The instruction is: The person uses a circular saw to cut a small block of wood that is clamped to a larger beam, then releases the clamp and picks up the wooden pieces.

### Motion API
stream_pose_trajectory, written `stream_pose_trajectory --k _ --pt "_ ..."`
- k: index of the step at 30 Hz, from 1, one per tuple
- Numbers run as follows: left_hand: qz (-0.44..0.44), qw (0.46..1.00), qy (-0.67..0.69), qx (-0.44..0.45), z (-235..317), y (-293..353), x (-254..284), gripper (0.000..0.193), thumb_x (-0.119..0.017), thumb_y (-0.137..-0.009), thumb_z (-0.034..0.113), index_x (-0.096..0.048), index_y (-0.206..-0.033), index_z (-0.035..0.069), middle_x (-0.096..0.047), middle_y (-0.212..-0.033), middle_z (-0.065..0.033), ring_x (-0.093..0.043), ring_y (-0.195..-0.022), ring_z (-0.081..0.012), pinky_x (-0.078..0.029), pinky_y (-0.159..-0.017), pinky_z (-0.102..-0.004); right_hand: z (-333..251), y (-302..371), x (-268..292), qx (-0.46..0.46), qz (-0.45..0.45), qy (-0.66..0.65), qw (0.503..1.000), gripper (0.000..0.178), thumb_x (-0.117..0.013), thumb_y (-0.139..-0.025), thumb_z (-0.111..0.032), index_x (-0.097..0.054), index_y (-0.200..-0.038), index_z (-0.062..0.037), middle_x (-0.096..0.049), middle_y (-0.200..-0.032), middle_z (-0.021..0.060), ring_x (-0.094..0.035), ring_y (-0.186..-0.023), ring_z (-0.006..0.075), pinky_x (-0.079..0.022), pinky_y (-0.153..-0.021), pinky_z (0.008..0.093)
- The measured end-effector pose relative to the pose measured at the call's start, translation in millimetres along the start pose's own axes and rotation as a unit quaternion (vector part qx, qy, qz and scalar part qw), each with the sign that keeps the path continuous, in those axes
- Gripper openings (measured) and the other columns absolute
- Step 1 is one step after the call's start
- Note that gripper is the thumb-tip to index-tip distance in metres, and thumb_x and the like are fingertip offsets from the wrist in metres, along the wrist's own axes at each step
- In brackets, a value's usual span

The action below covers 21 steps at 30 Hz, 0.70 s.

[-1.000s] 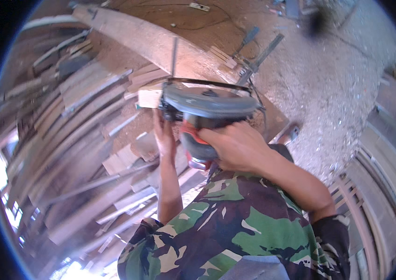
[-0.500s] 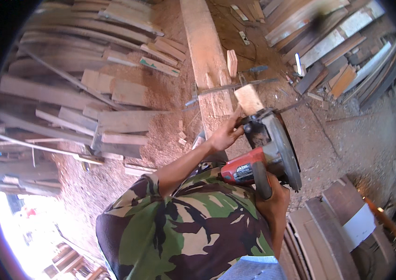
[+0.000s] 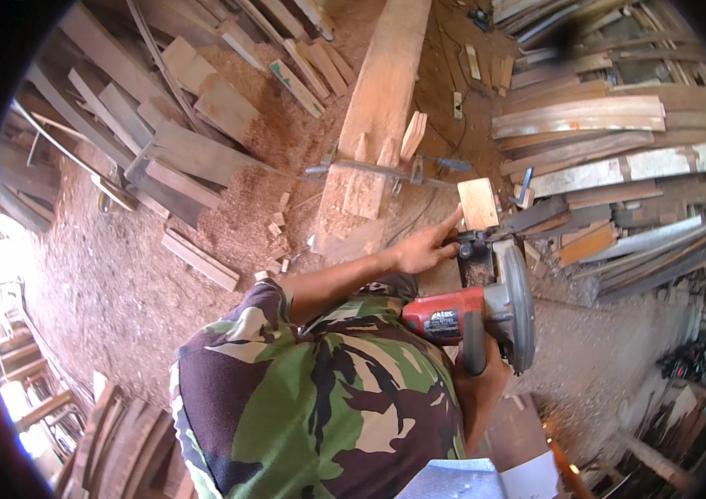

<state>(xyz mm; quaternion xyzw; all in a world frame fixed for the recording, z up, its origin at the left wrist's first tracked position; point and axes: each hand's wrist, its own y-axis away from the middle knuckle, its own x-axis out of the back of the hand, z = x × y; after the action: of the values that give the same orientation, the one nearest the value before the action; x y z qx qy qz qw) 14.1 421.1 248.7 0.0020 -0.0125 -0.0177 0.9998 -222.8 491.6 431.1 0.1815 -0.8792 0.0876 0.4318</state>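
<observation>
A circular saw (image 3: 518,308) with a red motor body and grey blade guard is held in front of my torso. My right hand (image 3: 486,370) is wrapped round its dark rear handle. At the saw's front end, my left hand (image 3: 426,249) has its index finger stretched along a pale wooden block (image 3: 478,204), while the other fingers curl at the saw's base edge. The block sticks out forward from the saw's base. Beyond my left hand lies a long wide plank (image 3: 382,91) with a clamp bar (image 3: 394,172) across it and short wood pieces (image 3: 364,200) on top.
Boards (image 3: 203,108) lie stacked to the left, and more lumber (image 3: 611,116) fills the far right. Sawdust and small offcuts (image 3: 276,223) cover the ground. A power strip (image 3: 458,105) with cords lies past the plank. Curved boards (image 3: 116,441) stand at the lower left.
My view has turned, so the plank and lumber piles have swung round in the picture. The saw has come along with both hands on it, keeping nearly the same place before me.
</observation>
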Motion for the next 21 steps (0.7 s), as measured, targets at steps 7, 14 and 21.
stream_pose_trajectory --k 7,14,21 --pt "0.048 0.998 0.016 -0.046 7.4 -146.0 -37.7 0.093 -0.059 -0.105 0.018 0.004 -0.172 0.006 -0.07 -0.123 -0.0237 -0.068 -0.11 -0.0373 -0.052 -0.1 -0.0452 77.9 -119.6 66.3 0.034 -0.017 0.099 0.994 0.035 -0.08 -0.09 -0.026 -0.072 -0.12 -0.0099 -0.077 -0.097 0.0181 -0.075 -0.091 0.0403 -0.056 -0.084 0.0496" --pt "0.158 0.986 -0.005 -0.048 16.0 -239.7 -18.5 0.098 -0.06 -0.099 0.015 0.005 -0.173 0.01 -0.072 -0.115 -0.0293 -0.07 -0.105 -0.0443 -0.052 -0.097 -0.0477 117.2 -247.0 102.6 0.114 -0.059 0.091 0.987 0.042 -0.082 -0.086 -0.02 -0.071 -0.124 -0.0073 -0.077 -0.098 0.0197 -0.075 -0.09 0.0411 -0.056 -0.085 0.046" --pt "0.306 0.952 -0.014 -0.021 2.9 -294.0 -9.9 0.096 -0.06 -0.1 0.015 0.001 -0.172 0.007 -0.071 -0.12 -0.0335 -0.069 -0.112 -0.0472 -0.051 -0.102 -0.0492 166.7 -386.5 115.7 0.253 -0.148 0.116 0.949 0.032 -0.079 -0.089 -0.017 -0.072 -0.118 -0.0064 -0.073 -0.09 0.0208 -0.07 -0.079 0.0421 -0.054 -0.078 0.0464"
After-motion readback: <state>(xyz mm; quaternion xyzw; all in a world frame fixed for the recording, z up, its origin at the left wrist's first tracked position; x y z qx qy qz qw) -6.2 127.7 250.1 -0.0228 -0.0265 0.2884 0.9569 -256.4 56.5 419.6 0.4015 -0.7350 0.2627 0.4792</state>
